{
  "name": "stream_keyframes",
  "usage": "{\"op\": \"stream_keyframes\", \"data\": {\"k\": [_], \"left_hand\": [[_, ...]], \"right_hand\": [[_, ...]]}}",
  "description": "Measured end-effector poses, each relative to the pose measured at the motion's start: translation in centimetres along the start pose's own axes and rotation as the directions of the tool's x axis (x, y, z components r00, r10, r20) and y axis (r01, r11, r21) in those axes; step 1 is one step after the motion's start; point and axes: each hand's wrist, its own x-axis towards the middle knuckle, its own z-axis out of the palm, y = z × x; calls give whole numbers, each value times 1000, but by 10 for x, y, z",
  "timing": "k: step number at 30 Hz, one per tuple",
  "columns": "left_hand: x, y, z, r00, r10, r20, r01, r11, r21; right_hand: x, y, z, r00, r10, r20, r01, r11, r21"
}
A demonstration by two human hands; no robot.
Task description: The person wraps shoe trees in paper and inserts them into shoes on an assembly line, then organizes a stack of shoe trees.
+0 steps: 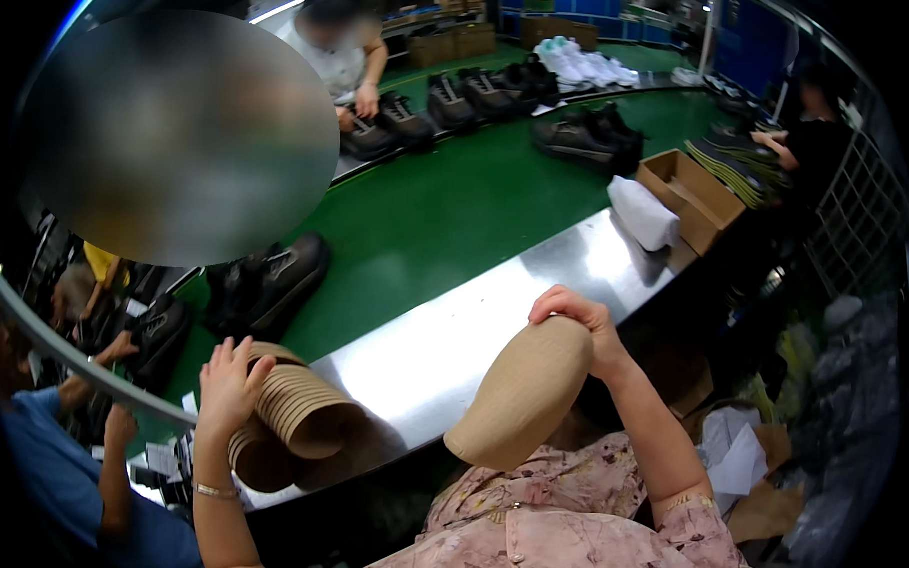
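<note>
My right hand [578,323] grips the upper end of a tan, molded cardboard shoe insert [520,401], held tilted over the near edge of the steel ledge [412,368]. Its broad curved face shows, and its lower end points down and left. On the ledge at the left lies a stack of nested, curled cardboard inserts [305,404], with more curled pieces [258,457] beside it. My left hand [229,386] rests against the left side of that stack, its fingers stretched out and apart.
A green conveyor belt [437,223] runs beyond the ledge, carrying dark shoes [284,283] and another pair [590,139]. White wrapping [642,212] and an open carton [693,197] sit at the right. A co-worker in blue [78,471] is close by at left; others work across the belt and at far right.
</note>
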Motion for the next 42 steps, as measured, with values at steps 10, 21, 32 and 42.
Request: {"op": "stream_keyframes", "data": {"k": [10, 21, 32, 42], "left_hand": [[-41, 219, 25, 877, 476, 59, -150, 389, -909], [-41, 309, 67, 717, 648, 256, 487, -203, -850], [-19, 336, 112, 795, 502, 340, 569, -424, -705], [-39, 438, 154, 468, 795, 385, 751, -128, -648]], "right_hand": [[-33, -22, -28, 993, -119, -5, 118, 989, -94], [-75, -23, -42, 864, 164, -476, -247, 962, -116], [-159, 11, -88, 537, 259, -803, -362, 931, 58], [-413, 79, -100, -68, 124, -990, -708, 693, 136]]}}
